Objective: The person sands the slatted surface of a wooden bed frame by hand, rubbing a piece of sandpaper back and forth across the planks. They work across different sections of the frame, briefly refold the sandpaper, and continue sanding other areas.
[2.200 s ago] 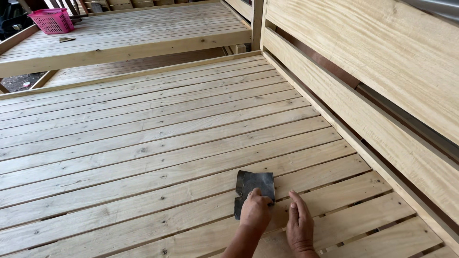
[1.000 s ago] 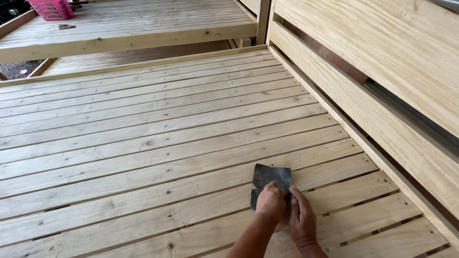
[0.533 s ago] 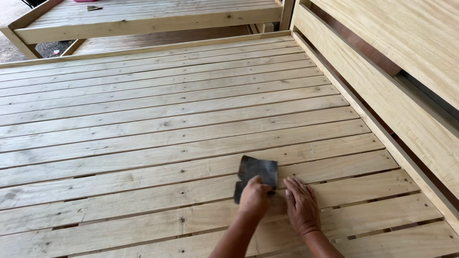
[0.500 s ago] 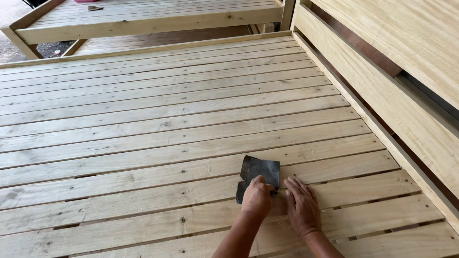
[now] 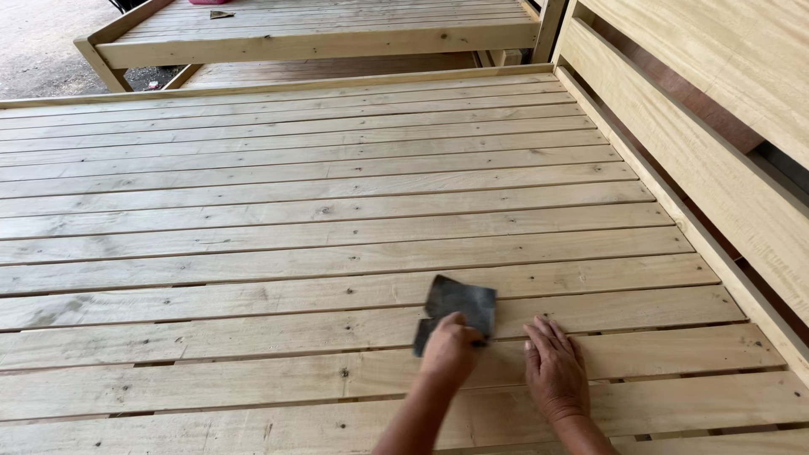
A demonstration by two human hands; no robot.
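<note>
Pale, unfinished softwood makes up the slatted platform (image 5: 337,253), its boards running crosswise with narrow gaps and scattered knots. The left hand (image 5: 449,352) presses a dark grey sheet of sandpaper (image 5: 459,305) flat onto a slat, its fingers (image 5: 455,324) curled down over the sheet's near edge and clamping it to the wood; most of the sheet projects beyond the fingertips, away from the person. The right hand (image 5: 554,371) lies just to the right of it, palm down, fingers spread and released, grasping nothing, bearing on the same run of boards as a brace. Judgement: the step in hand is hand-sanding of the slat surface, at the near right portion of the platform. The next stroke appears to call for even downward pressure along the grain, with the sheet kept flat so that its free edge does not catch in the gap between slats. A raised side rail (image 5: 674,160) stands well to the right of both hands, and a second wooden frame (image 5: 320,38) lies far beyond the fingers.
</note>
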